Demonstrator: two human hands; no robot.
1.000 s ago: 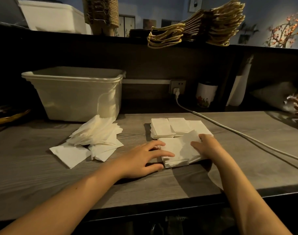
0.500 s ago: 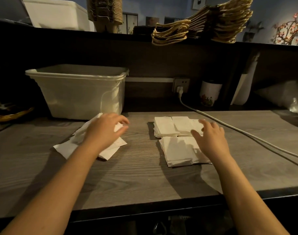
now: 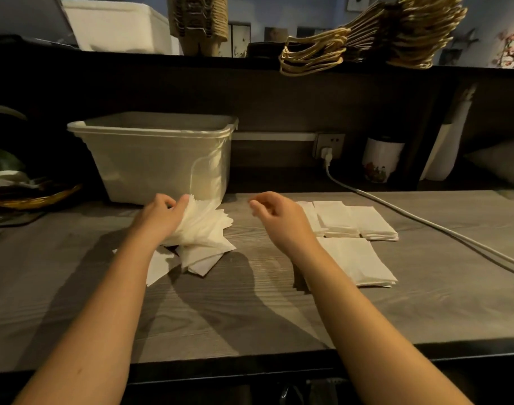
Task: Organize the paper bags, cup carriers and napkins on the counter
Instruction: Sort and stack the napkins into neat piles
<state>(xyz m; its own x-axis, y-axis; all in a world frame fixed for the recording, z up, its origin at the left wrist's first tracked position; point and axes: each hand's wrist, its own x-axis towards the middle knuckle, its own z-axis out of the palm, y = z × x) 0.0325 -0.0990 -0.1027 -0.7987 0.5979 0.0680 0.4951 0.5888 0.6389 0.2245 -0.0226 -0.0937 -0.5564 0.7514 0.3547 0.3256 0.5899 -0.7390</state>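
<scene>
A loose heap of white napkins [image 3: 204, 238] lies on the grey wooden counter [image 3: 249, 311] in front of a plastic tub. My left hand [image 3: 160, 216] grips the heap's upper edge and lifts part of it. My right hand [image 3: 274, 216] hovers between the heap and the tidy stacks, fingers curled and holding nothing. Neat napkin stacks [image 3: 349, 219] sit in a row at the right, with one more stack [image 3: 355, 263] nearer me. On the upper shelf are paper bags [image 3: 375, 39] with twine handles and a pile of cup carriers [image 3: 198, 20].
A translucent plastic tub [image 3: 153, 159] stands at the back left. A white cable [image 3: 419, 220] runs from the wall socket [image 3: 328, 144] across the counter's right side. A printed cup [image 3: 381, 163] stands by the wall. A basket [image 3: 28, 197] sits far left, a white box [image 3: 115, 24] on the shelf.
My left hand left the near stack, went to the loose heap and now grips and lifts it. My right hand left the tidy stacks and moved left, towards the heap.
</scene>
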